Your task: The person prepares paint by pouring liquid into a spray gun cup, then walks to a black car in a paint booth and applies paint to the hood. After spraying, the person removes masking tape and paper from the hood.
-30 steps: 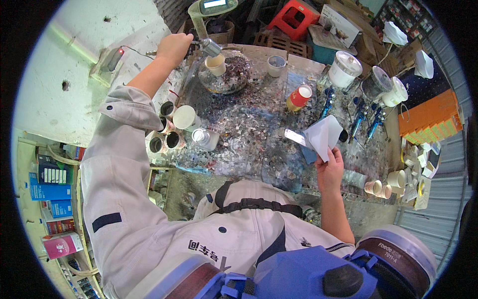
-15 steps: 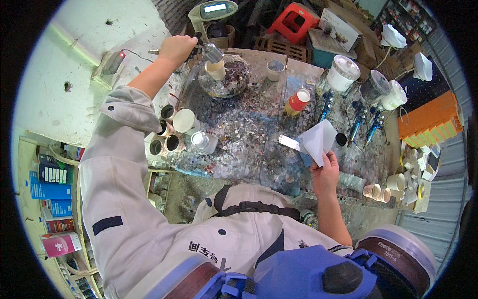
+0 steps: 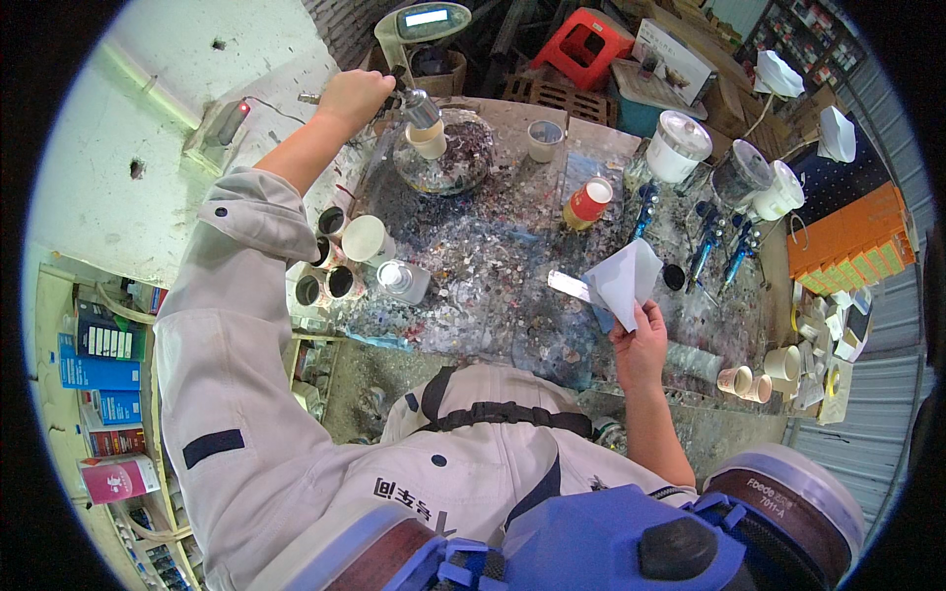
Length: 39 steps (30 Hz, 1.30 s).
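My left hand is closed around the handle of a spray gun, held out at the far left of the bench. The gun's metal cup is tipped mouth-down over a pale paper cup, at or just above its rim. That paper cup stands on the paint-crusted platform of a scale. At the front right, my right hand pinches a white paper cone strainer by its lower tip. Left of the cone lies a flat pale strip; whether my hand touches it is hidden.
The scale's lit display rises behind. Several stained cups and a clear bottle stand left on the bench. A red-and-yellow cup, blue spray guns, white tubs and orange boxes are right.
The spray gun's cup has dipped slightly toward the paper cup. The paper cone and my right hand have shifted a little left.
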Each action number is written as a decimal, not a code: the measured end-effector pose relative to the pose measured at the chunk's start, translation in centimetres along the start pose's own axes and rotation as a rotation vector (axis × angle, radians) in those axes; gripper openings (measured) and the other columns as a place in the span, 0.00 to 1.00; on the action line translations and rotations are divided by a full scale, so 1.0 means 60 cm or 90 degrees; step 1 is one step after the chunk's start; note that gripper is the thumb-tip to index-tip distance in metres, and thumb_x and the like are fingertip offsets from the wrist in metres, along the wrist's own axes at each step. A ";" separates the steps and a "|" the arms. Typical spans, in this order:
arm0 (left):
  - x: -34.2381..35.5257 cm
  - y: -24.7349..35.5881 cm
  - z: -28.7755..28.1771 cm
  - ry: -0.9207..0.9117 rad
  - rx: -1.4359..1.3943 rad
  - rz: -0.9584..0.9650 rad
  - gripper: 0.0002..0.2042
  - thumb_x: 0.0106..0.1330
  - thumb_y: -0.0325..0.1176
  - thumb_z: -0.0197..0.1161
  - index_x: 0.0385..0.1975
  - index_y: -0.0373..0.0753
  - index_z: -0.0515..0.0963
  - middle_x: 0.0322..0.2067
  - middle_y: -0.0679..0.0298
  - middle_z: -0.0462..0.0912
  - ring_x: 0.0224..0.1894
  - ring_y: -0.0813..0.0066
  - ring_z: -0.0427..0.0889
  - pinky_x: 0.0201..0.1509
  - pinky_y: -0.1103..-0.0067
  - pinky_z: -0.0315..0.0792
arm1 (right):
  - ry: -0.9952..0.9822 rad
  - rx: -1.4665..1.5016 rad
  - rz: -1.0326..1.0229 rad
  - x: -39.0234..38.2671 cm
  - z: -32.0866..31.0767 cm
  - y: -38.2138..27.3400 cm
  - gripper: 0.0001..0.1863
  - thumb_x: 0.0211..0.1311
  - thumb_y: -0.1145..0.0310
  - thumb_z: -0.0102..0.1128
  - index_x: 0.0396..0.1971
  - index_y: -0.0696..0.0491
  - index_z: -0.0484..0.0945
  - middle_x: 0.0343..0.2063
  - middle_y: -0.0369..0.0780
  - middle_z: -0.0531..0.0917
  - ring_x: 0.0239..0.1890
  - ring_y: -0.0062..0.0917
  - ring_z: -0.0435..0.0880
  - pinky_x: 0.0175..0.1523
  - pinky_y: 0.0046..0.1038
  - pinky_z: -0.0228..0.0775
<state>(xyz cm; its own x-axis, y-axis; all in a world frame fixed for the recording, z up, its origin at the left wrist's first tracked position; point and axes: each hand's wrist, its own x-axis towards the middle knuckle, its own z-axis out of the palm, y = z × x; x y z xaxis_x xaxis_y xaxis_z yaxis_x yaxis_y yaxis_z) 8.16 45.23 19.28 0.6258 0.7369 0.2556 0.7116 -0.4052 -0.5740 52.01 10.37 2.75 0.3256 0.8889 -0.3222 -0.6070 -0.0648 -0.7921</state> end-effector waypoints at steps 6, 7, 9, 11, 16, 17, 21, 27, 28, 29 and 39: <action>0.005 0.000 -0.004 -0.003 0.020 -0.003 0.03 0.68 0.28 0.61 0.36 0.42 0.81 0.33 0.59 0.87 0.38 0.55 0.91 0.38 0.63 0.85 | -0.004 -0.003 -0.006 0.001 -0.005 0.001 0.11 0.77 0.68 0.64 0.50 0.54 0.73 0.36 0.38 0.85 0.28 0.19 0.81 0.29 0.23 0.73; 0.006 0.000 -0.006 -0.002 0.022 -0.005 0.03 0.68 0.28 0.61 0.36 0.42 0.81 0.33 0.59 0.88 0.38 0.55 0.91 0.38 0.63 0.86 | -0.004 -0.003 -0.009 0.002 -0.007 0.001 0.11 0.77 0.67 0.64 0.50 0.54 0.73 0.36 0.38 0.85 0.27 0.19 0.81 0.29 0.23 0.73; 0.007 0.001 -0.010 0.000 0.027 -0.006 0.03 0.68 0.28 0.61 0.36 0.43 0.81 0.33 0.60 0.88 0.39 0.56 0.91 0.38 0.63 0.86 | -0.007 -0.002 -0.011 0.003 -0.010 0.001 0.12 0.76 0.67 0.64 0.50 0.54 0.73 0.36 0.38 0.85 0.26 0.20 0.81 0.29 0.23 0.73; 0.008 0.003 -0.014 0.001 0.029 -0.007 0.03 0.68 0.28 0.61 0.36 0.43 0.81 0.33 0.60 0.88 0.39 0.56 0.91 0.38 0.63 0.86 | -0.016 0.012 -0.007 0.004 -0.013 0.000 0.12 0.76 0.67 0.64 0.51 0.55 0.73 0.36 0.38 0.85 0.26 0.20 0.81 0.28 0.23 0.73; 0.007 0.005 -0.021 0.000 0.030 0.002 0.02 0.68 0.28 0.61 0.35 0.43 0.80 0.33 0.59 0.88 0.39 0.56 0.91 0.38 0.63 0.86 | 0.003 -0.013 -0.010 0.004 -0.018 0.000 0.13 0.77 0.67 0.64 0.51 0.55 0.73 0.36 0.38 0.84 0.26 0.20 0.80 0.29 0.23 0.73; 0.007 0.005 -0.022 -0.003 0.032 -0.001 0.03 0.68 0.27 0.61 0.36 0.43 0.81 0.33 0.59 0.88 0.39 0.55 0.91 0.38 0.63 0.86 | -0.001 0.000 -0.008 0.005 -0.019 0.000 0.13 0.77 0.67 0.64 0.51 0.55 0.73 0.36 0.38 0.84 0.26 0.20 0.80 0.29 0.23 0.73; 0.000 0.006 -0.014 -0.030 0.007 -0.058 0.02 0.66 0.27 0.63 0.35 0.41 0.82 0.33 0.56 0.88 0.39 0.51 0.91 0.39 0.60 0.85 | 0.001 -0.018 -0.006 0.007 -0.021 0.000 0.12 0.77 0.66 0.64 0.51 0.55 0.73 0.36 0.38 0.84 0.26 0.19 0.80 0.30 0.23 0.73; -0.049 0.022 0.015 -0.221 -0.191 -0.362 0.12 0.59 0.35 0.73 0.39 0.36 0.87 0.36 0.50 0.90 0.41 0.50 0.91 0.44 0.61 0.84 | -0.004 -0.018 0.016 0.008 -0.026 -0.001 0.12 0.77 0.66 0.63 0.50 0.54 0.73 0.35 0.37 0.84 0.27 0.19 0.80 0.31 0.24 0.73; -0.062 0.022 0.014 -0.274 -0.249 -0.402 0.13 0.59 0.36 0.74 0.39 0.35 0.87 0.34 0.50 0.90 0.39 0.53 0.92 0.43 0.62 0.84 | -0.002 -0.018 0.026 0.009 -0.025 -0.002 0.11 0.77 0.66 0.63 0.50 0.54 0.73 0.35 0.37 0.84 0.27 0.19 0.79 0.30 0.24 0.73; -0.069 0.024 0.010 -0.341 -0.307 -0.446 0.14 0.59 0.36 0.75 0.38 0.33 0.86 0.33 0.50 0.90 0.38 0.55 0.92 0.41 0.63 0.83 | -0.001 -0.018 0.035 0.012 -0.023 -0.004 0.11 0.78 0.66 0.63 0.49 0.54 0.73 0.34 0.36 0.83 0.27 0.19 0.79 0.30 0.24 0.73; -0.303 0.250 -0.136 -0.133 -1.071 -0.558 0.13 0.71 0.33 0.73 0.50 0.36 0.83 0.36 0.68 0.86 0.29 0.85 0.78 0.30 0.81 0.71 | -0.063 0.025 -0.036 0.063 0.099 -0.097 0.11 0.78 0.69 0.59 0.53 0.57 0.72 0.32 0.36 0.80 0.27 0.20 0.76 0.30 0.26 0.64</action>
<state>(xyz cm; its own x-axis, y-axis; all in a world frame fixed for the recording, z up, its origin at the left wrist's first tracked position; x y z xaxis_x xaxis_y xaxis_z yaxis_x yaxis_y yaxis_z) 10.05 21.36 12.39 0.0184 0.9892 -0.1455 0.3712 0.1283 0.9196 52.43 16.80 9.22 0.2885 0.9309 -0.2239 -0.6187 0.0028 -0.7856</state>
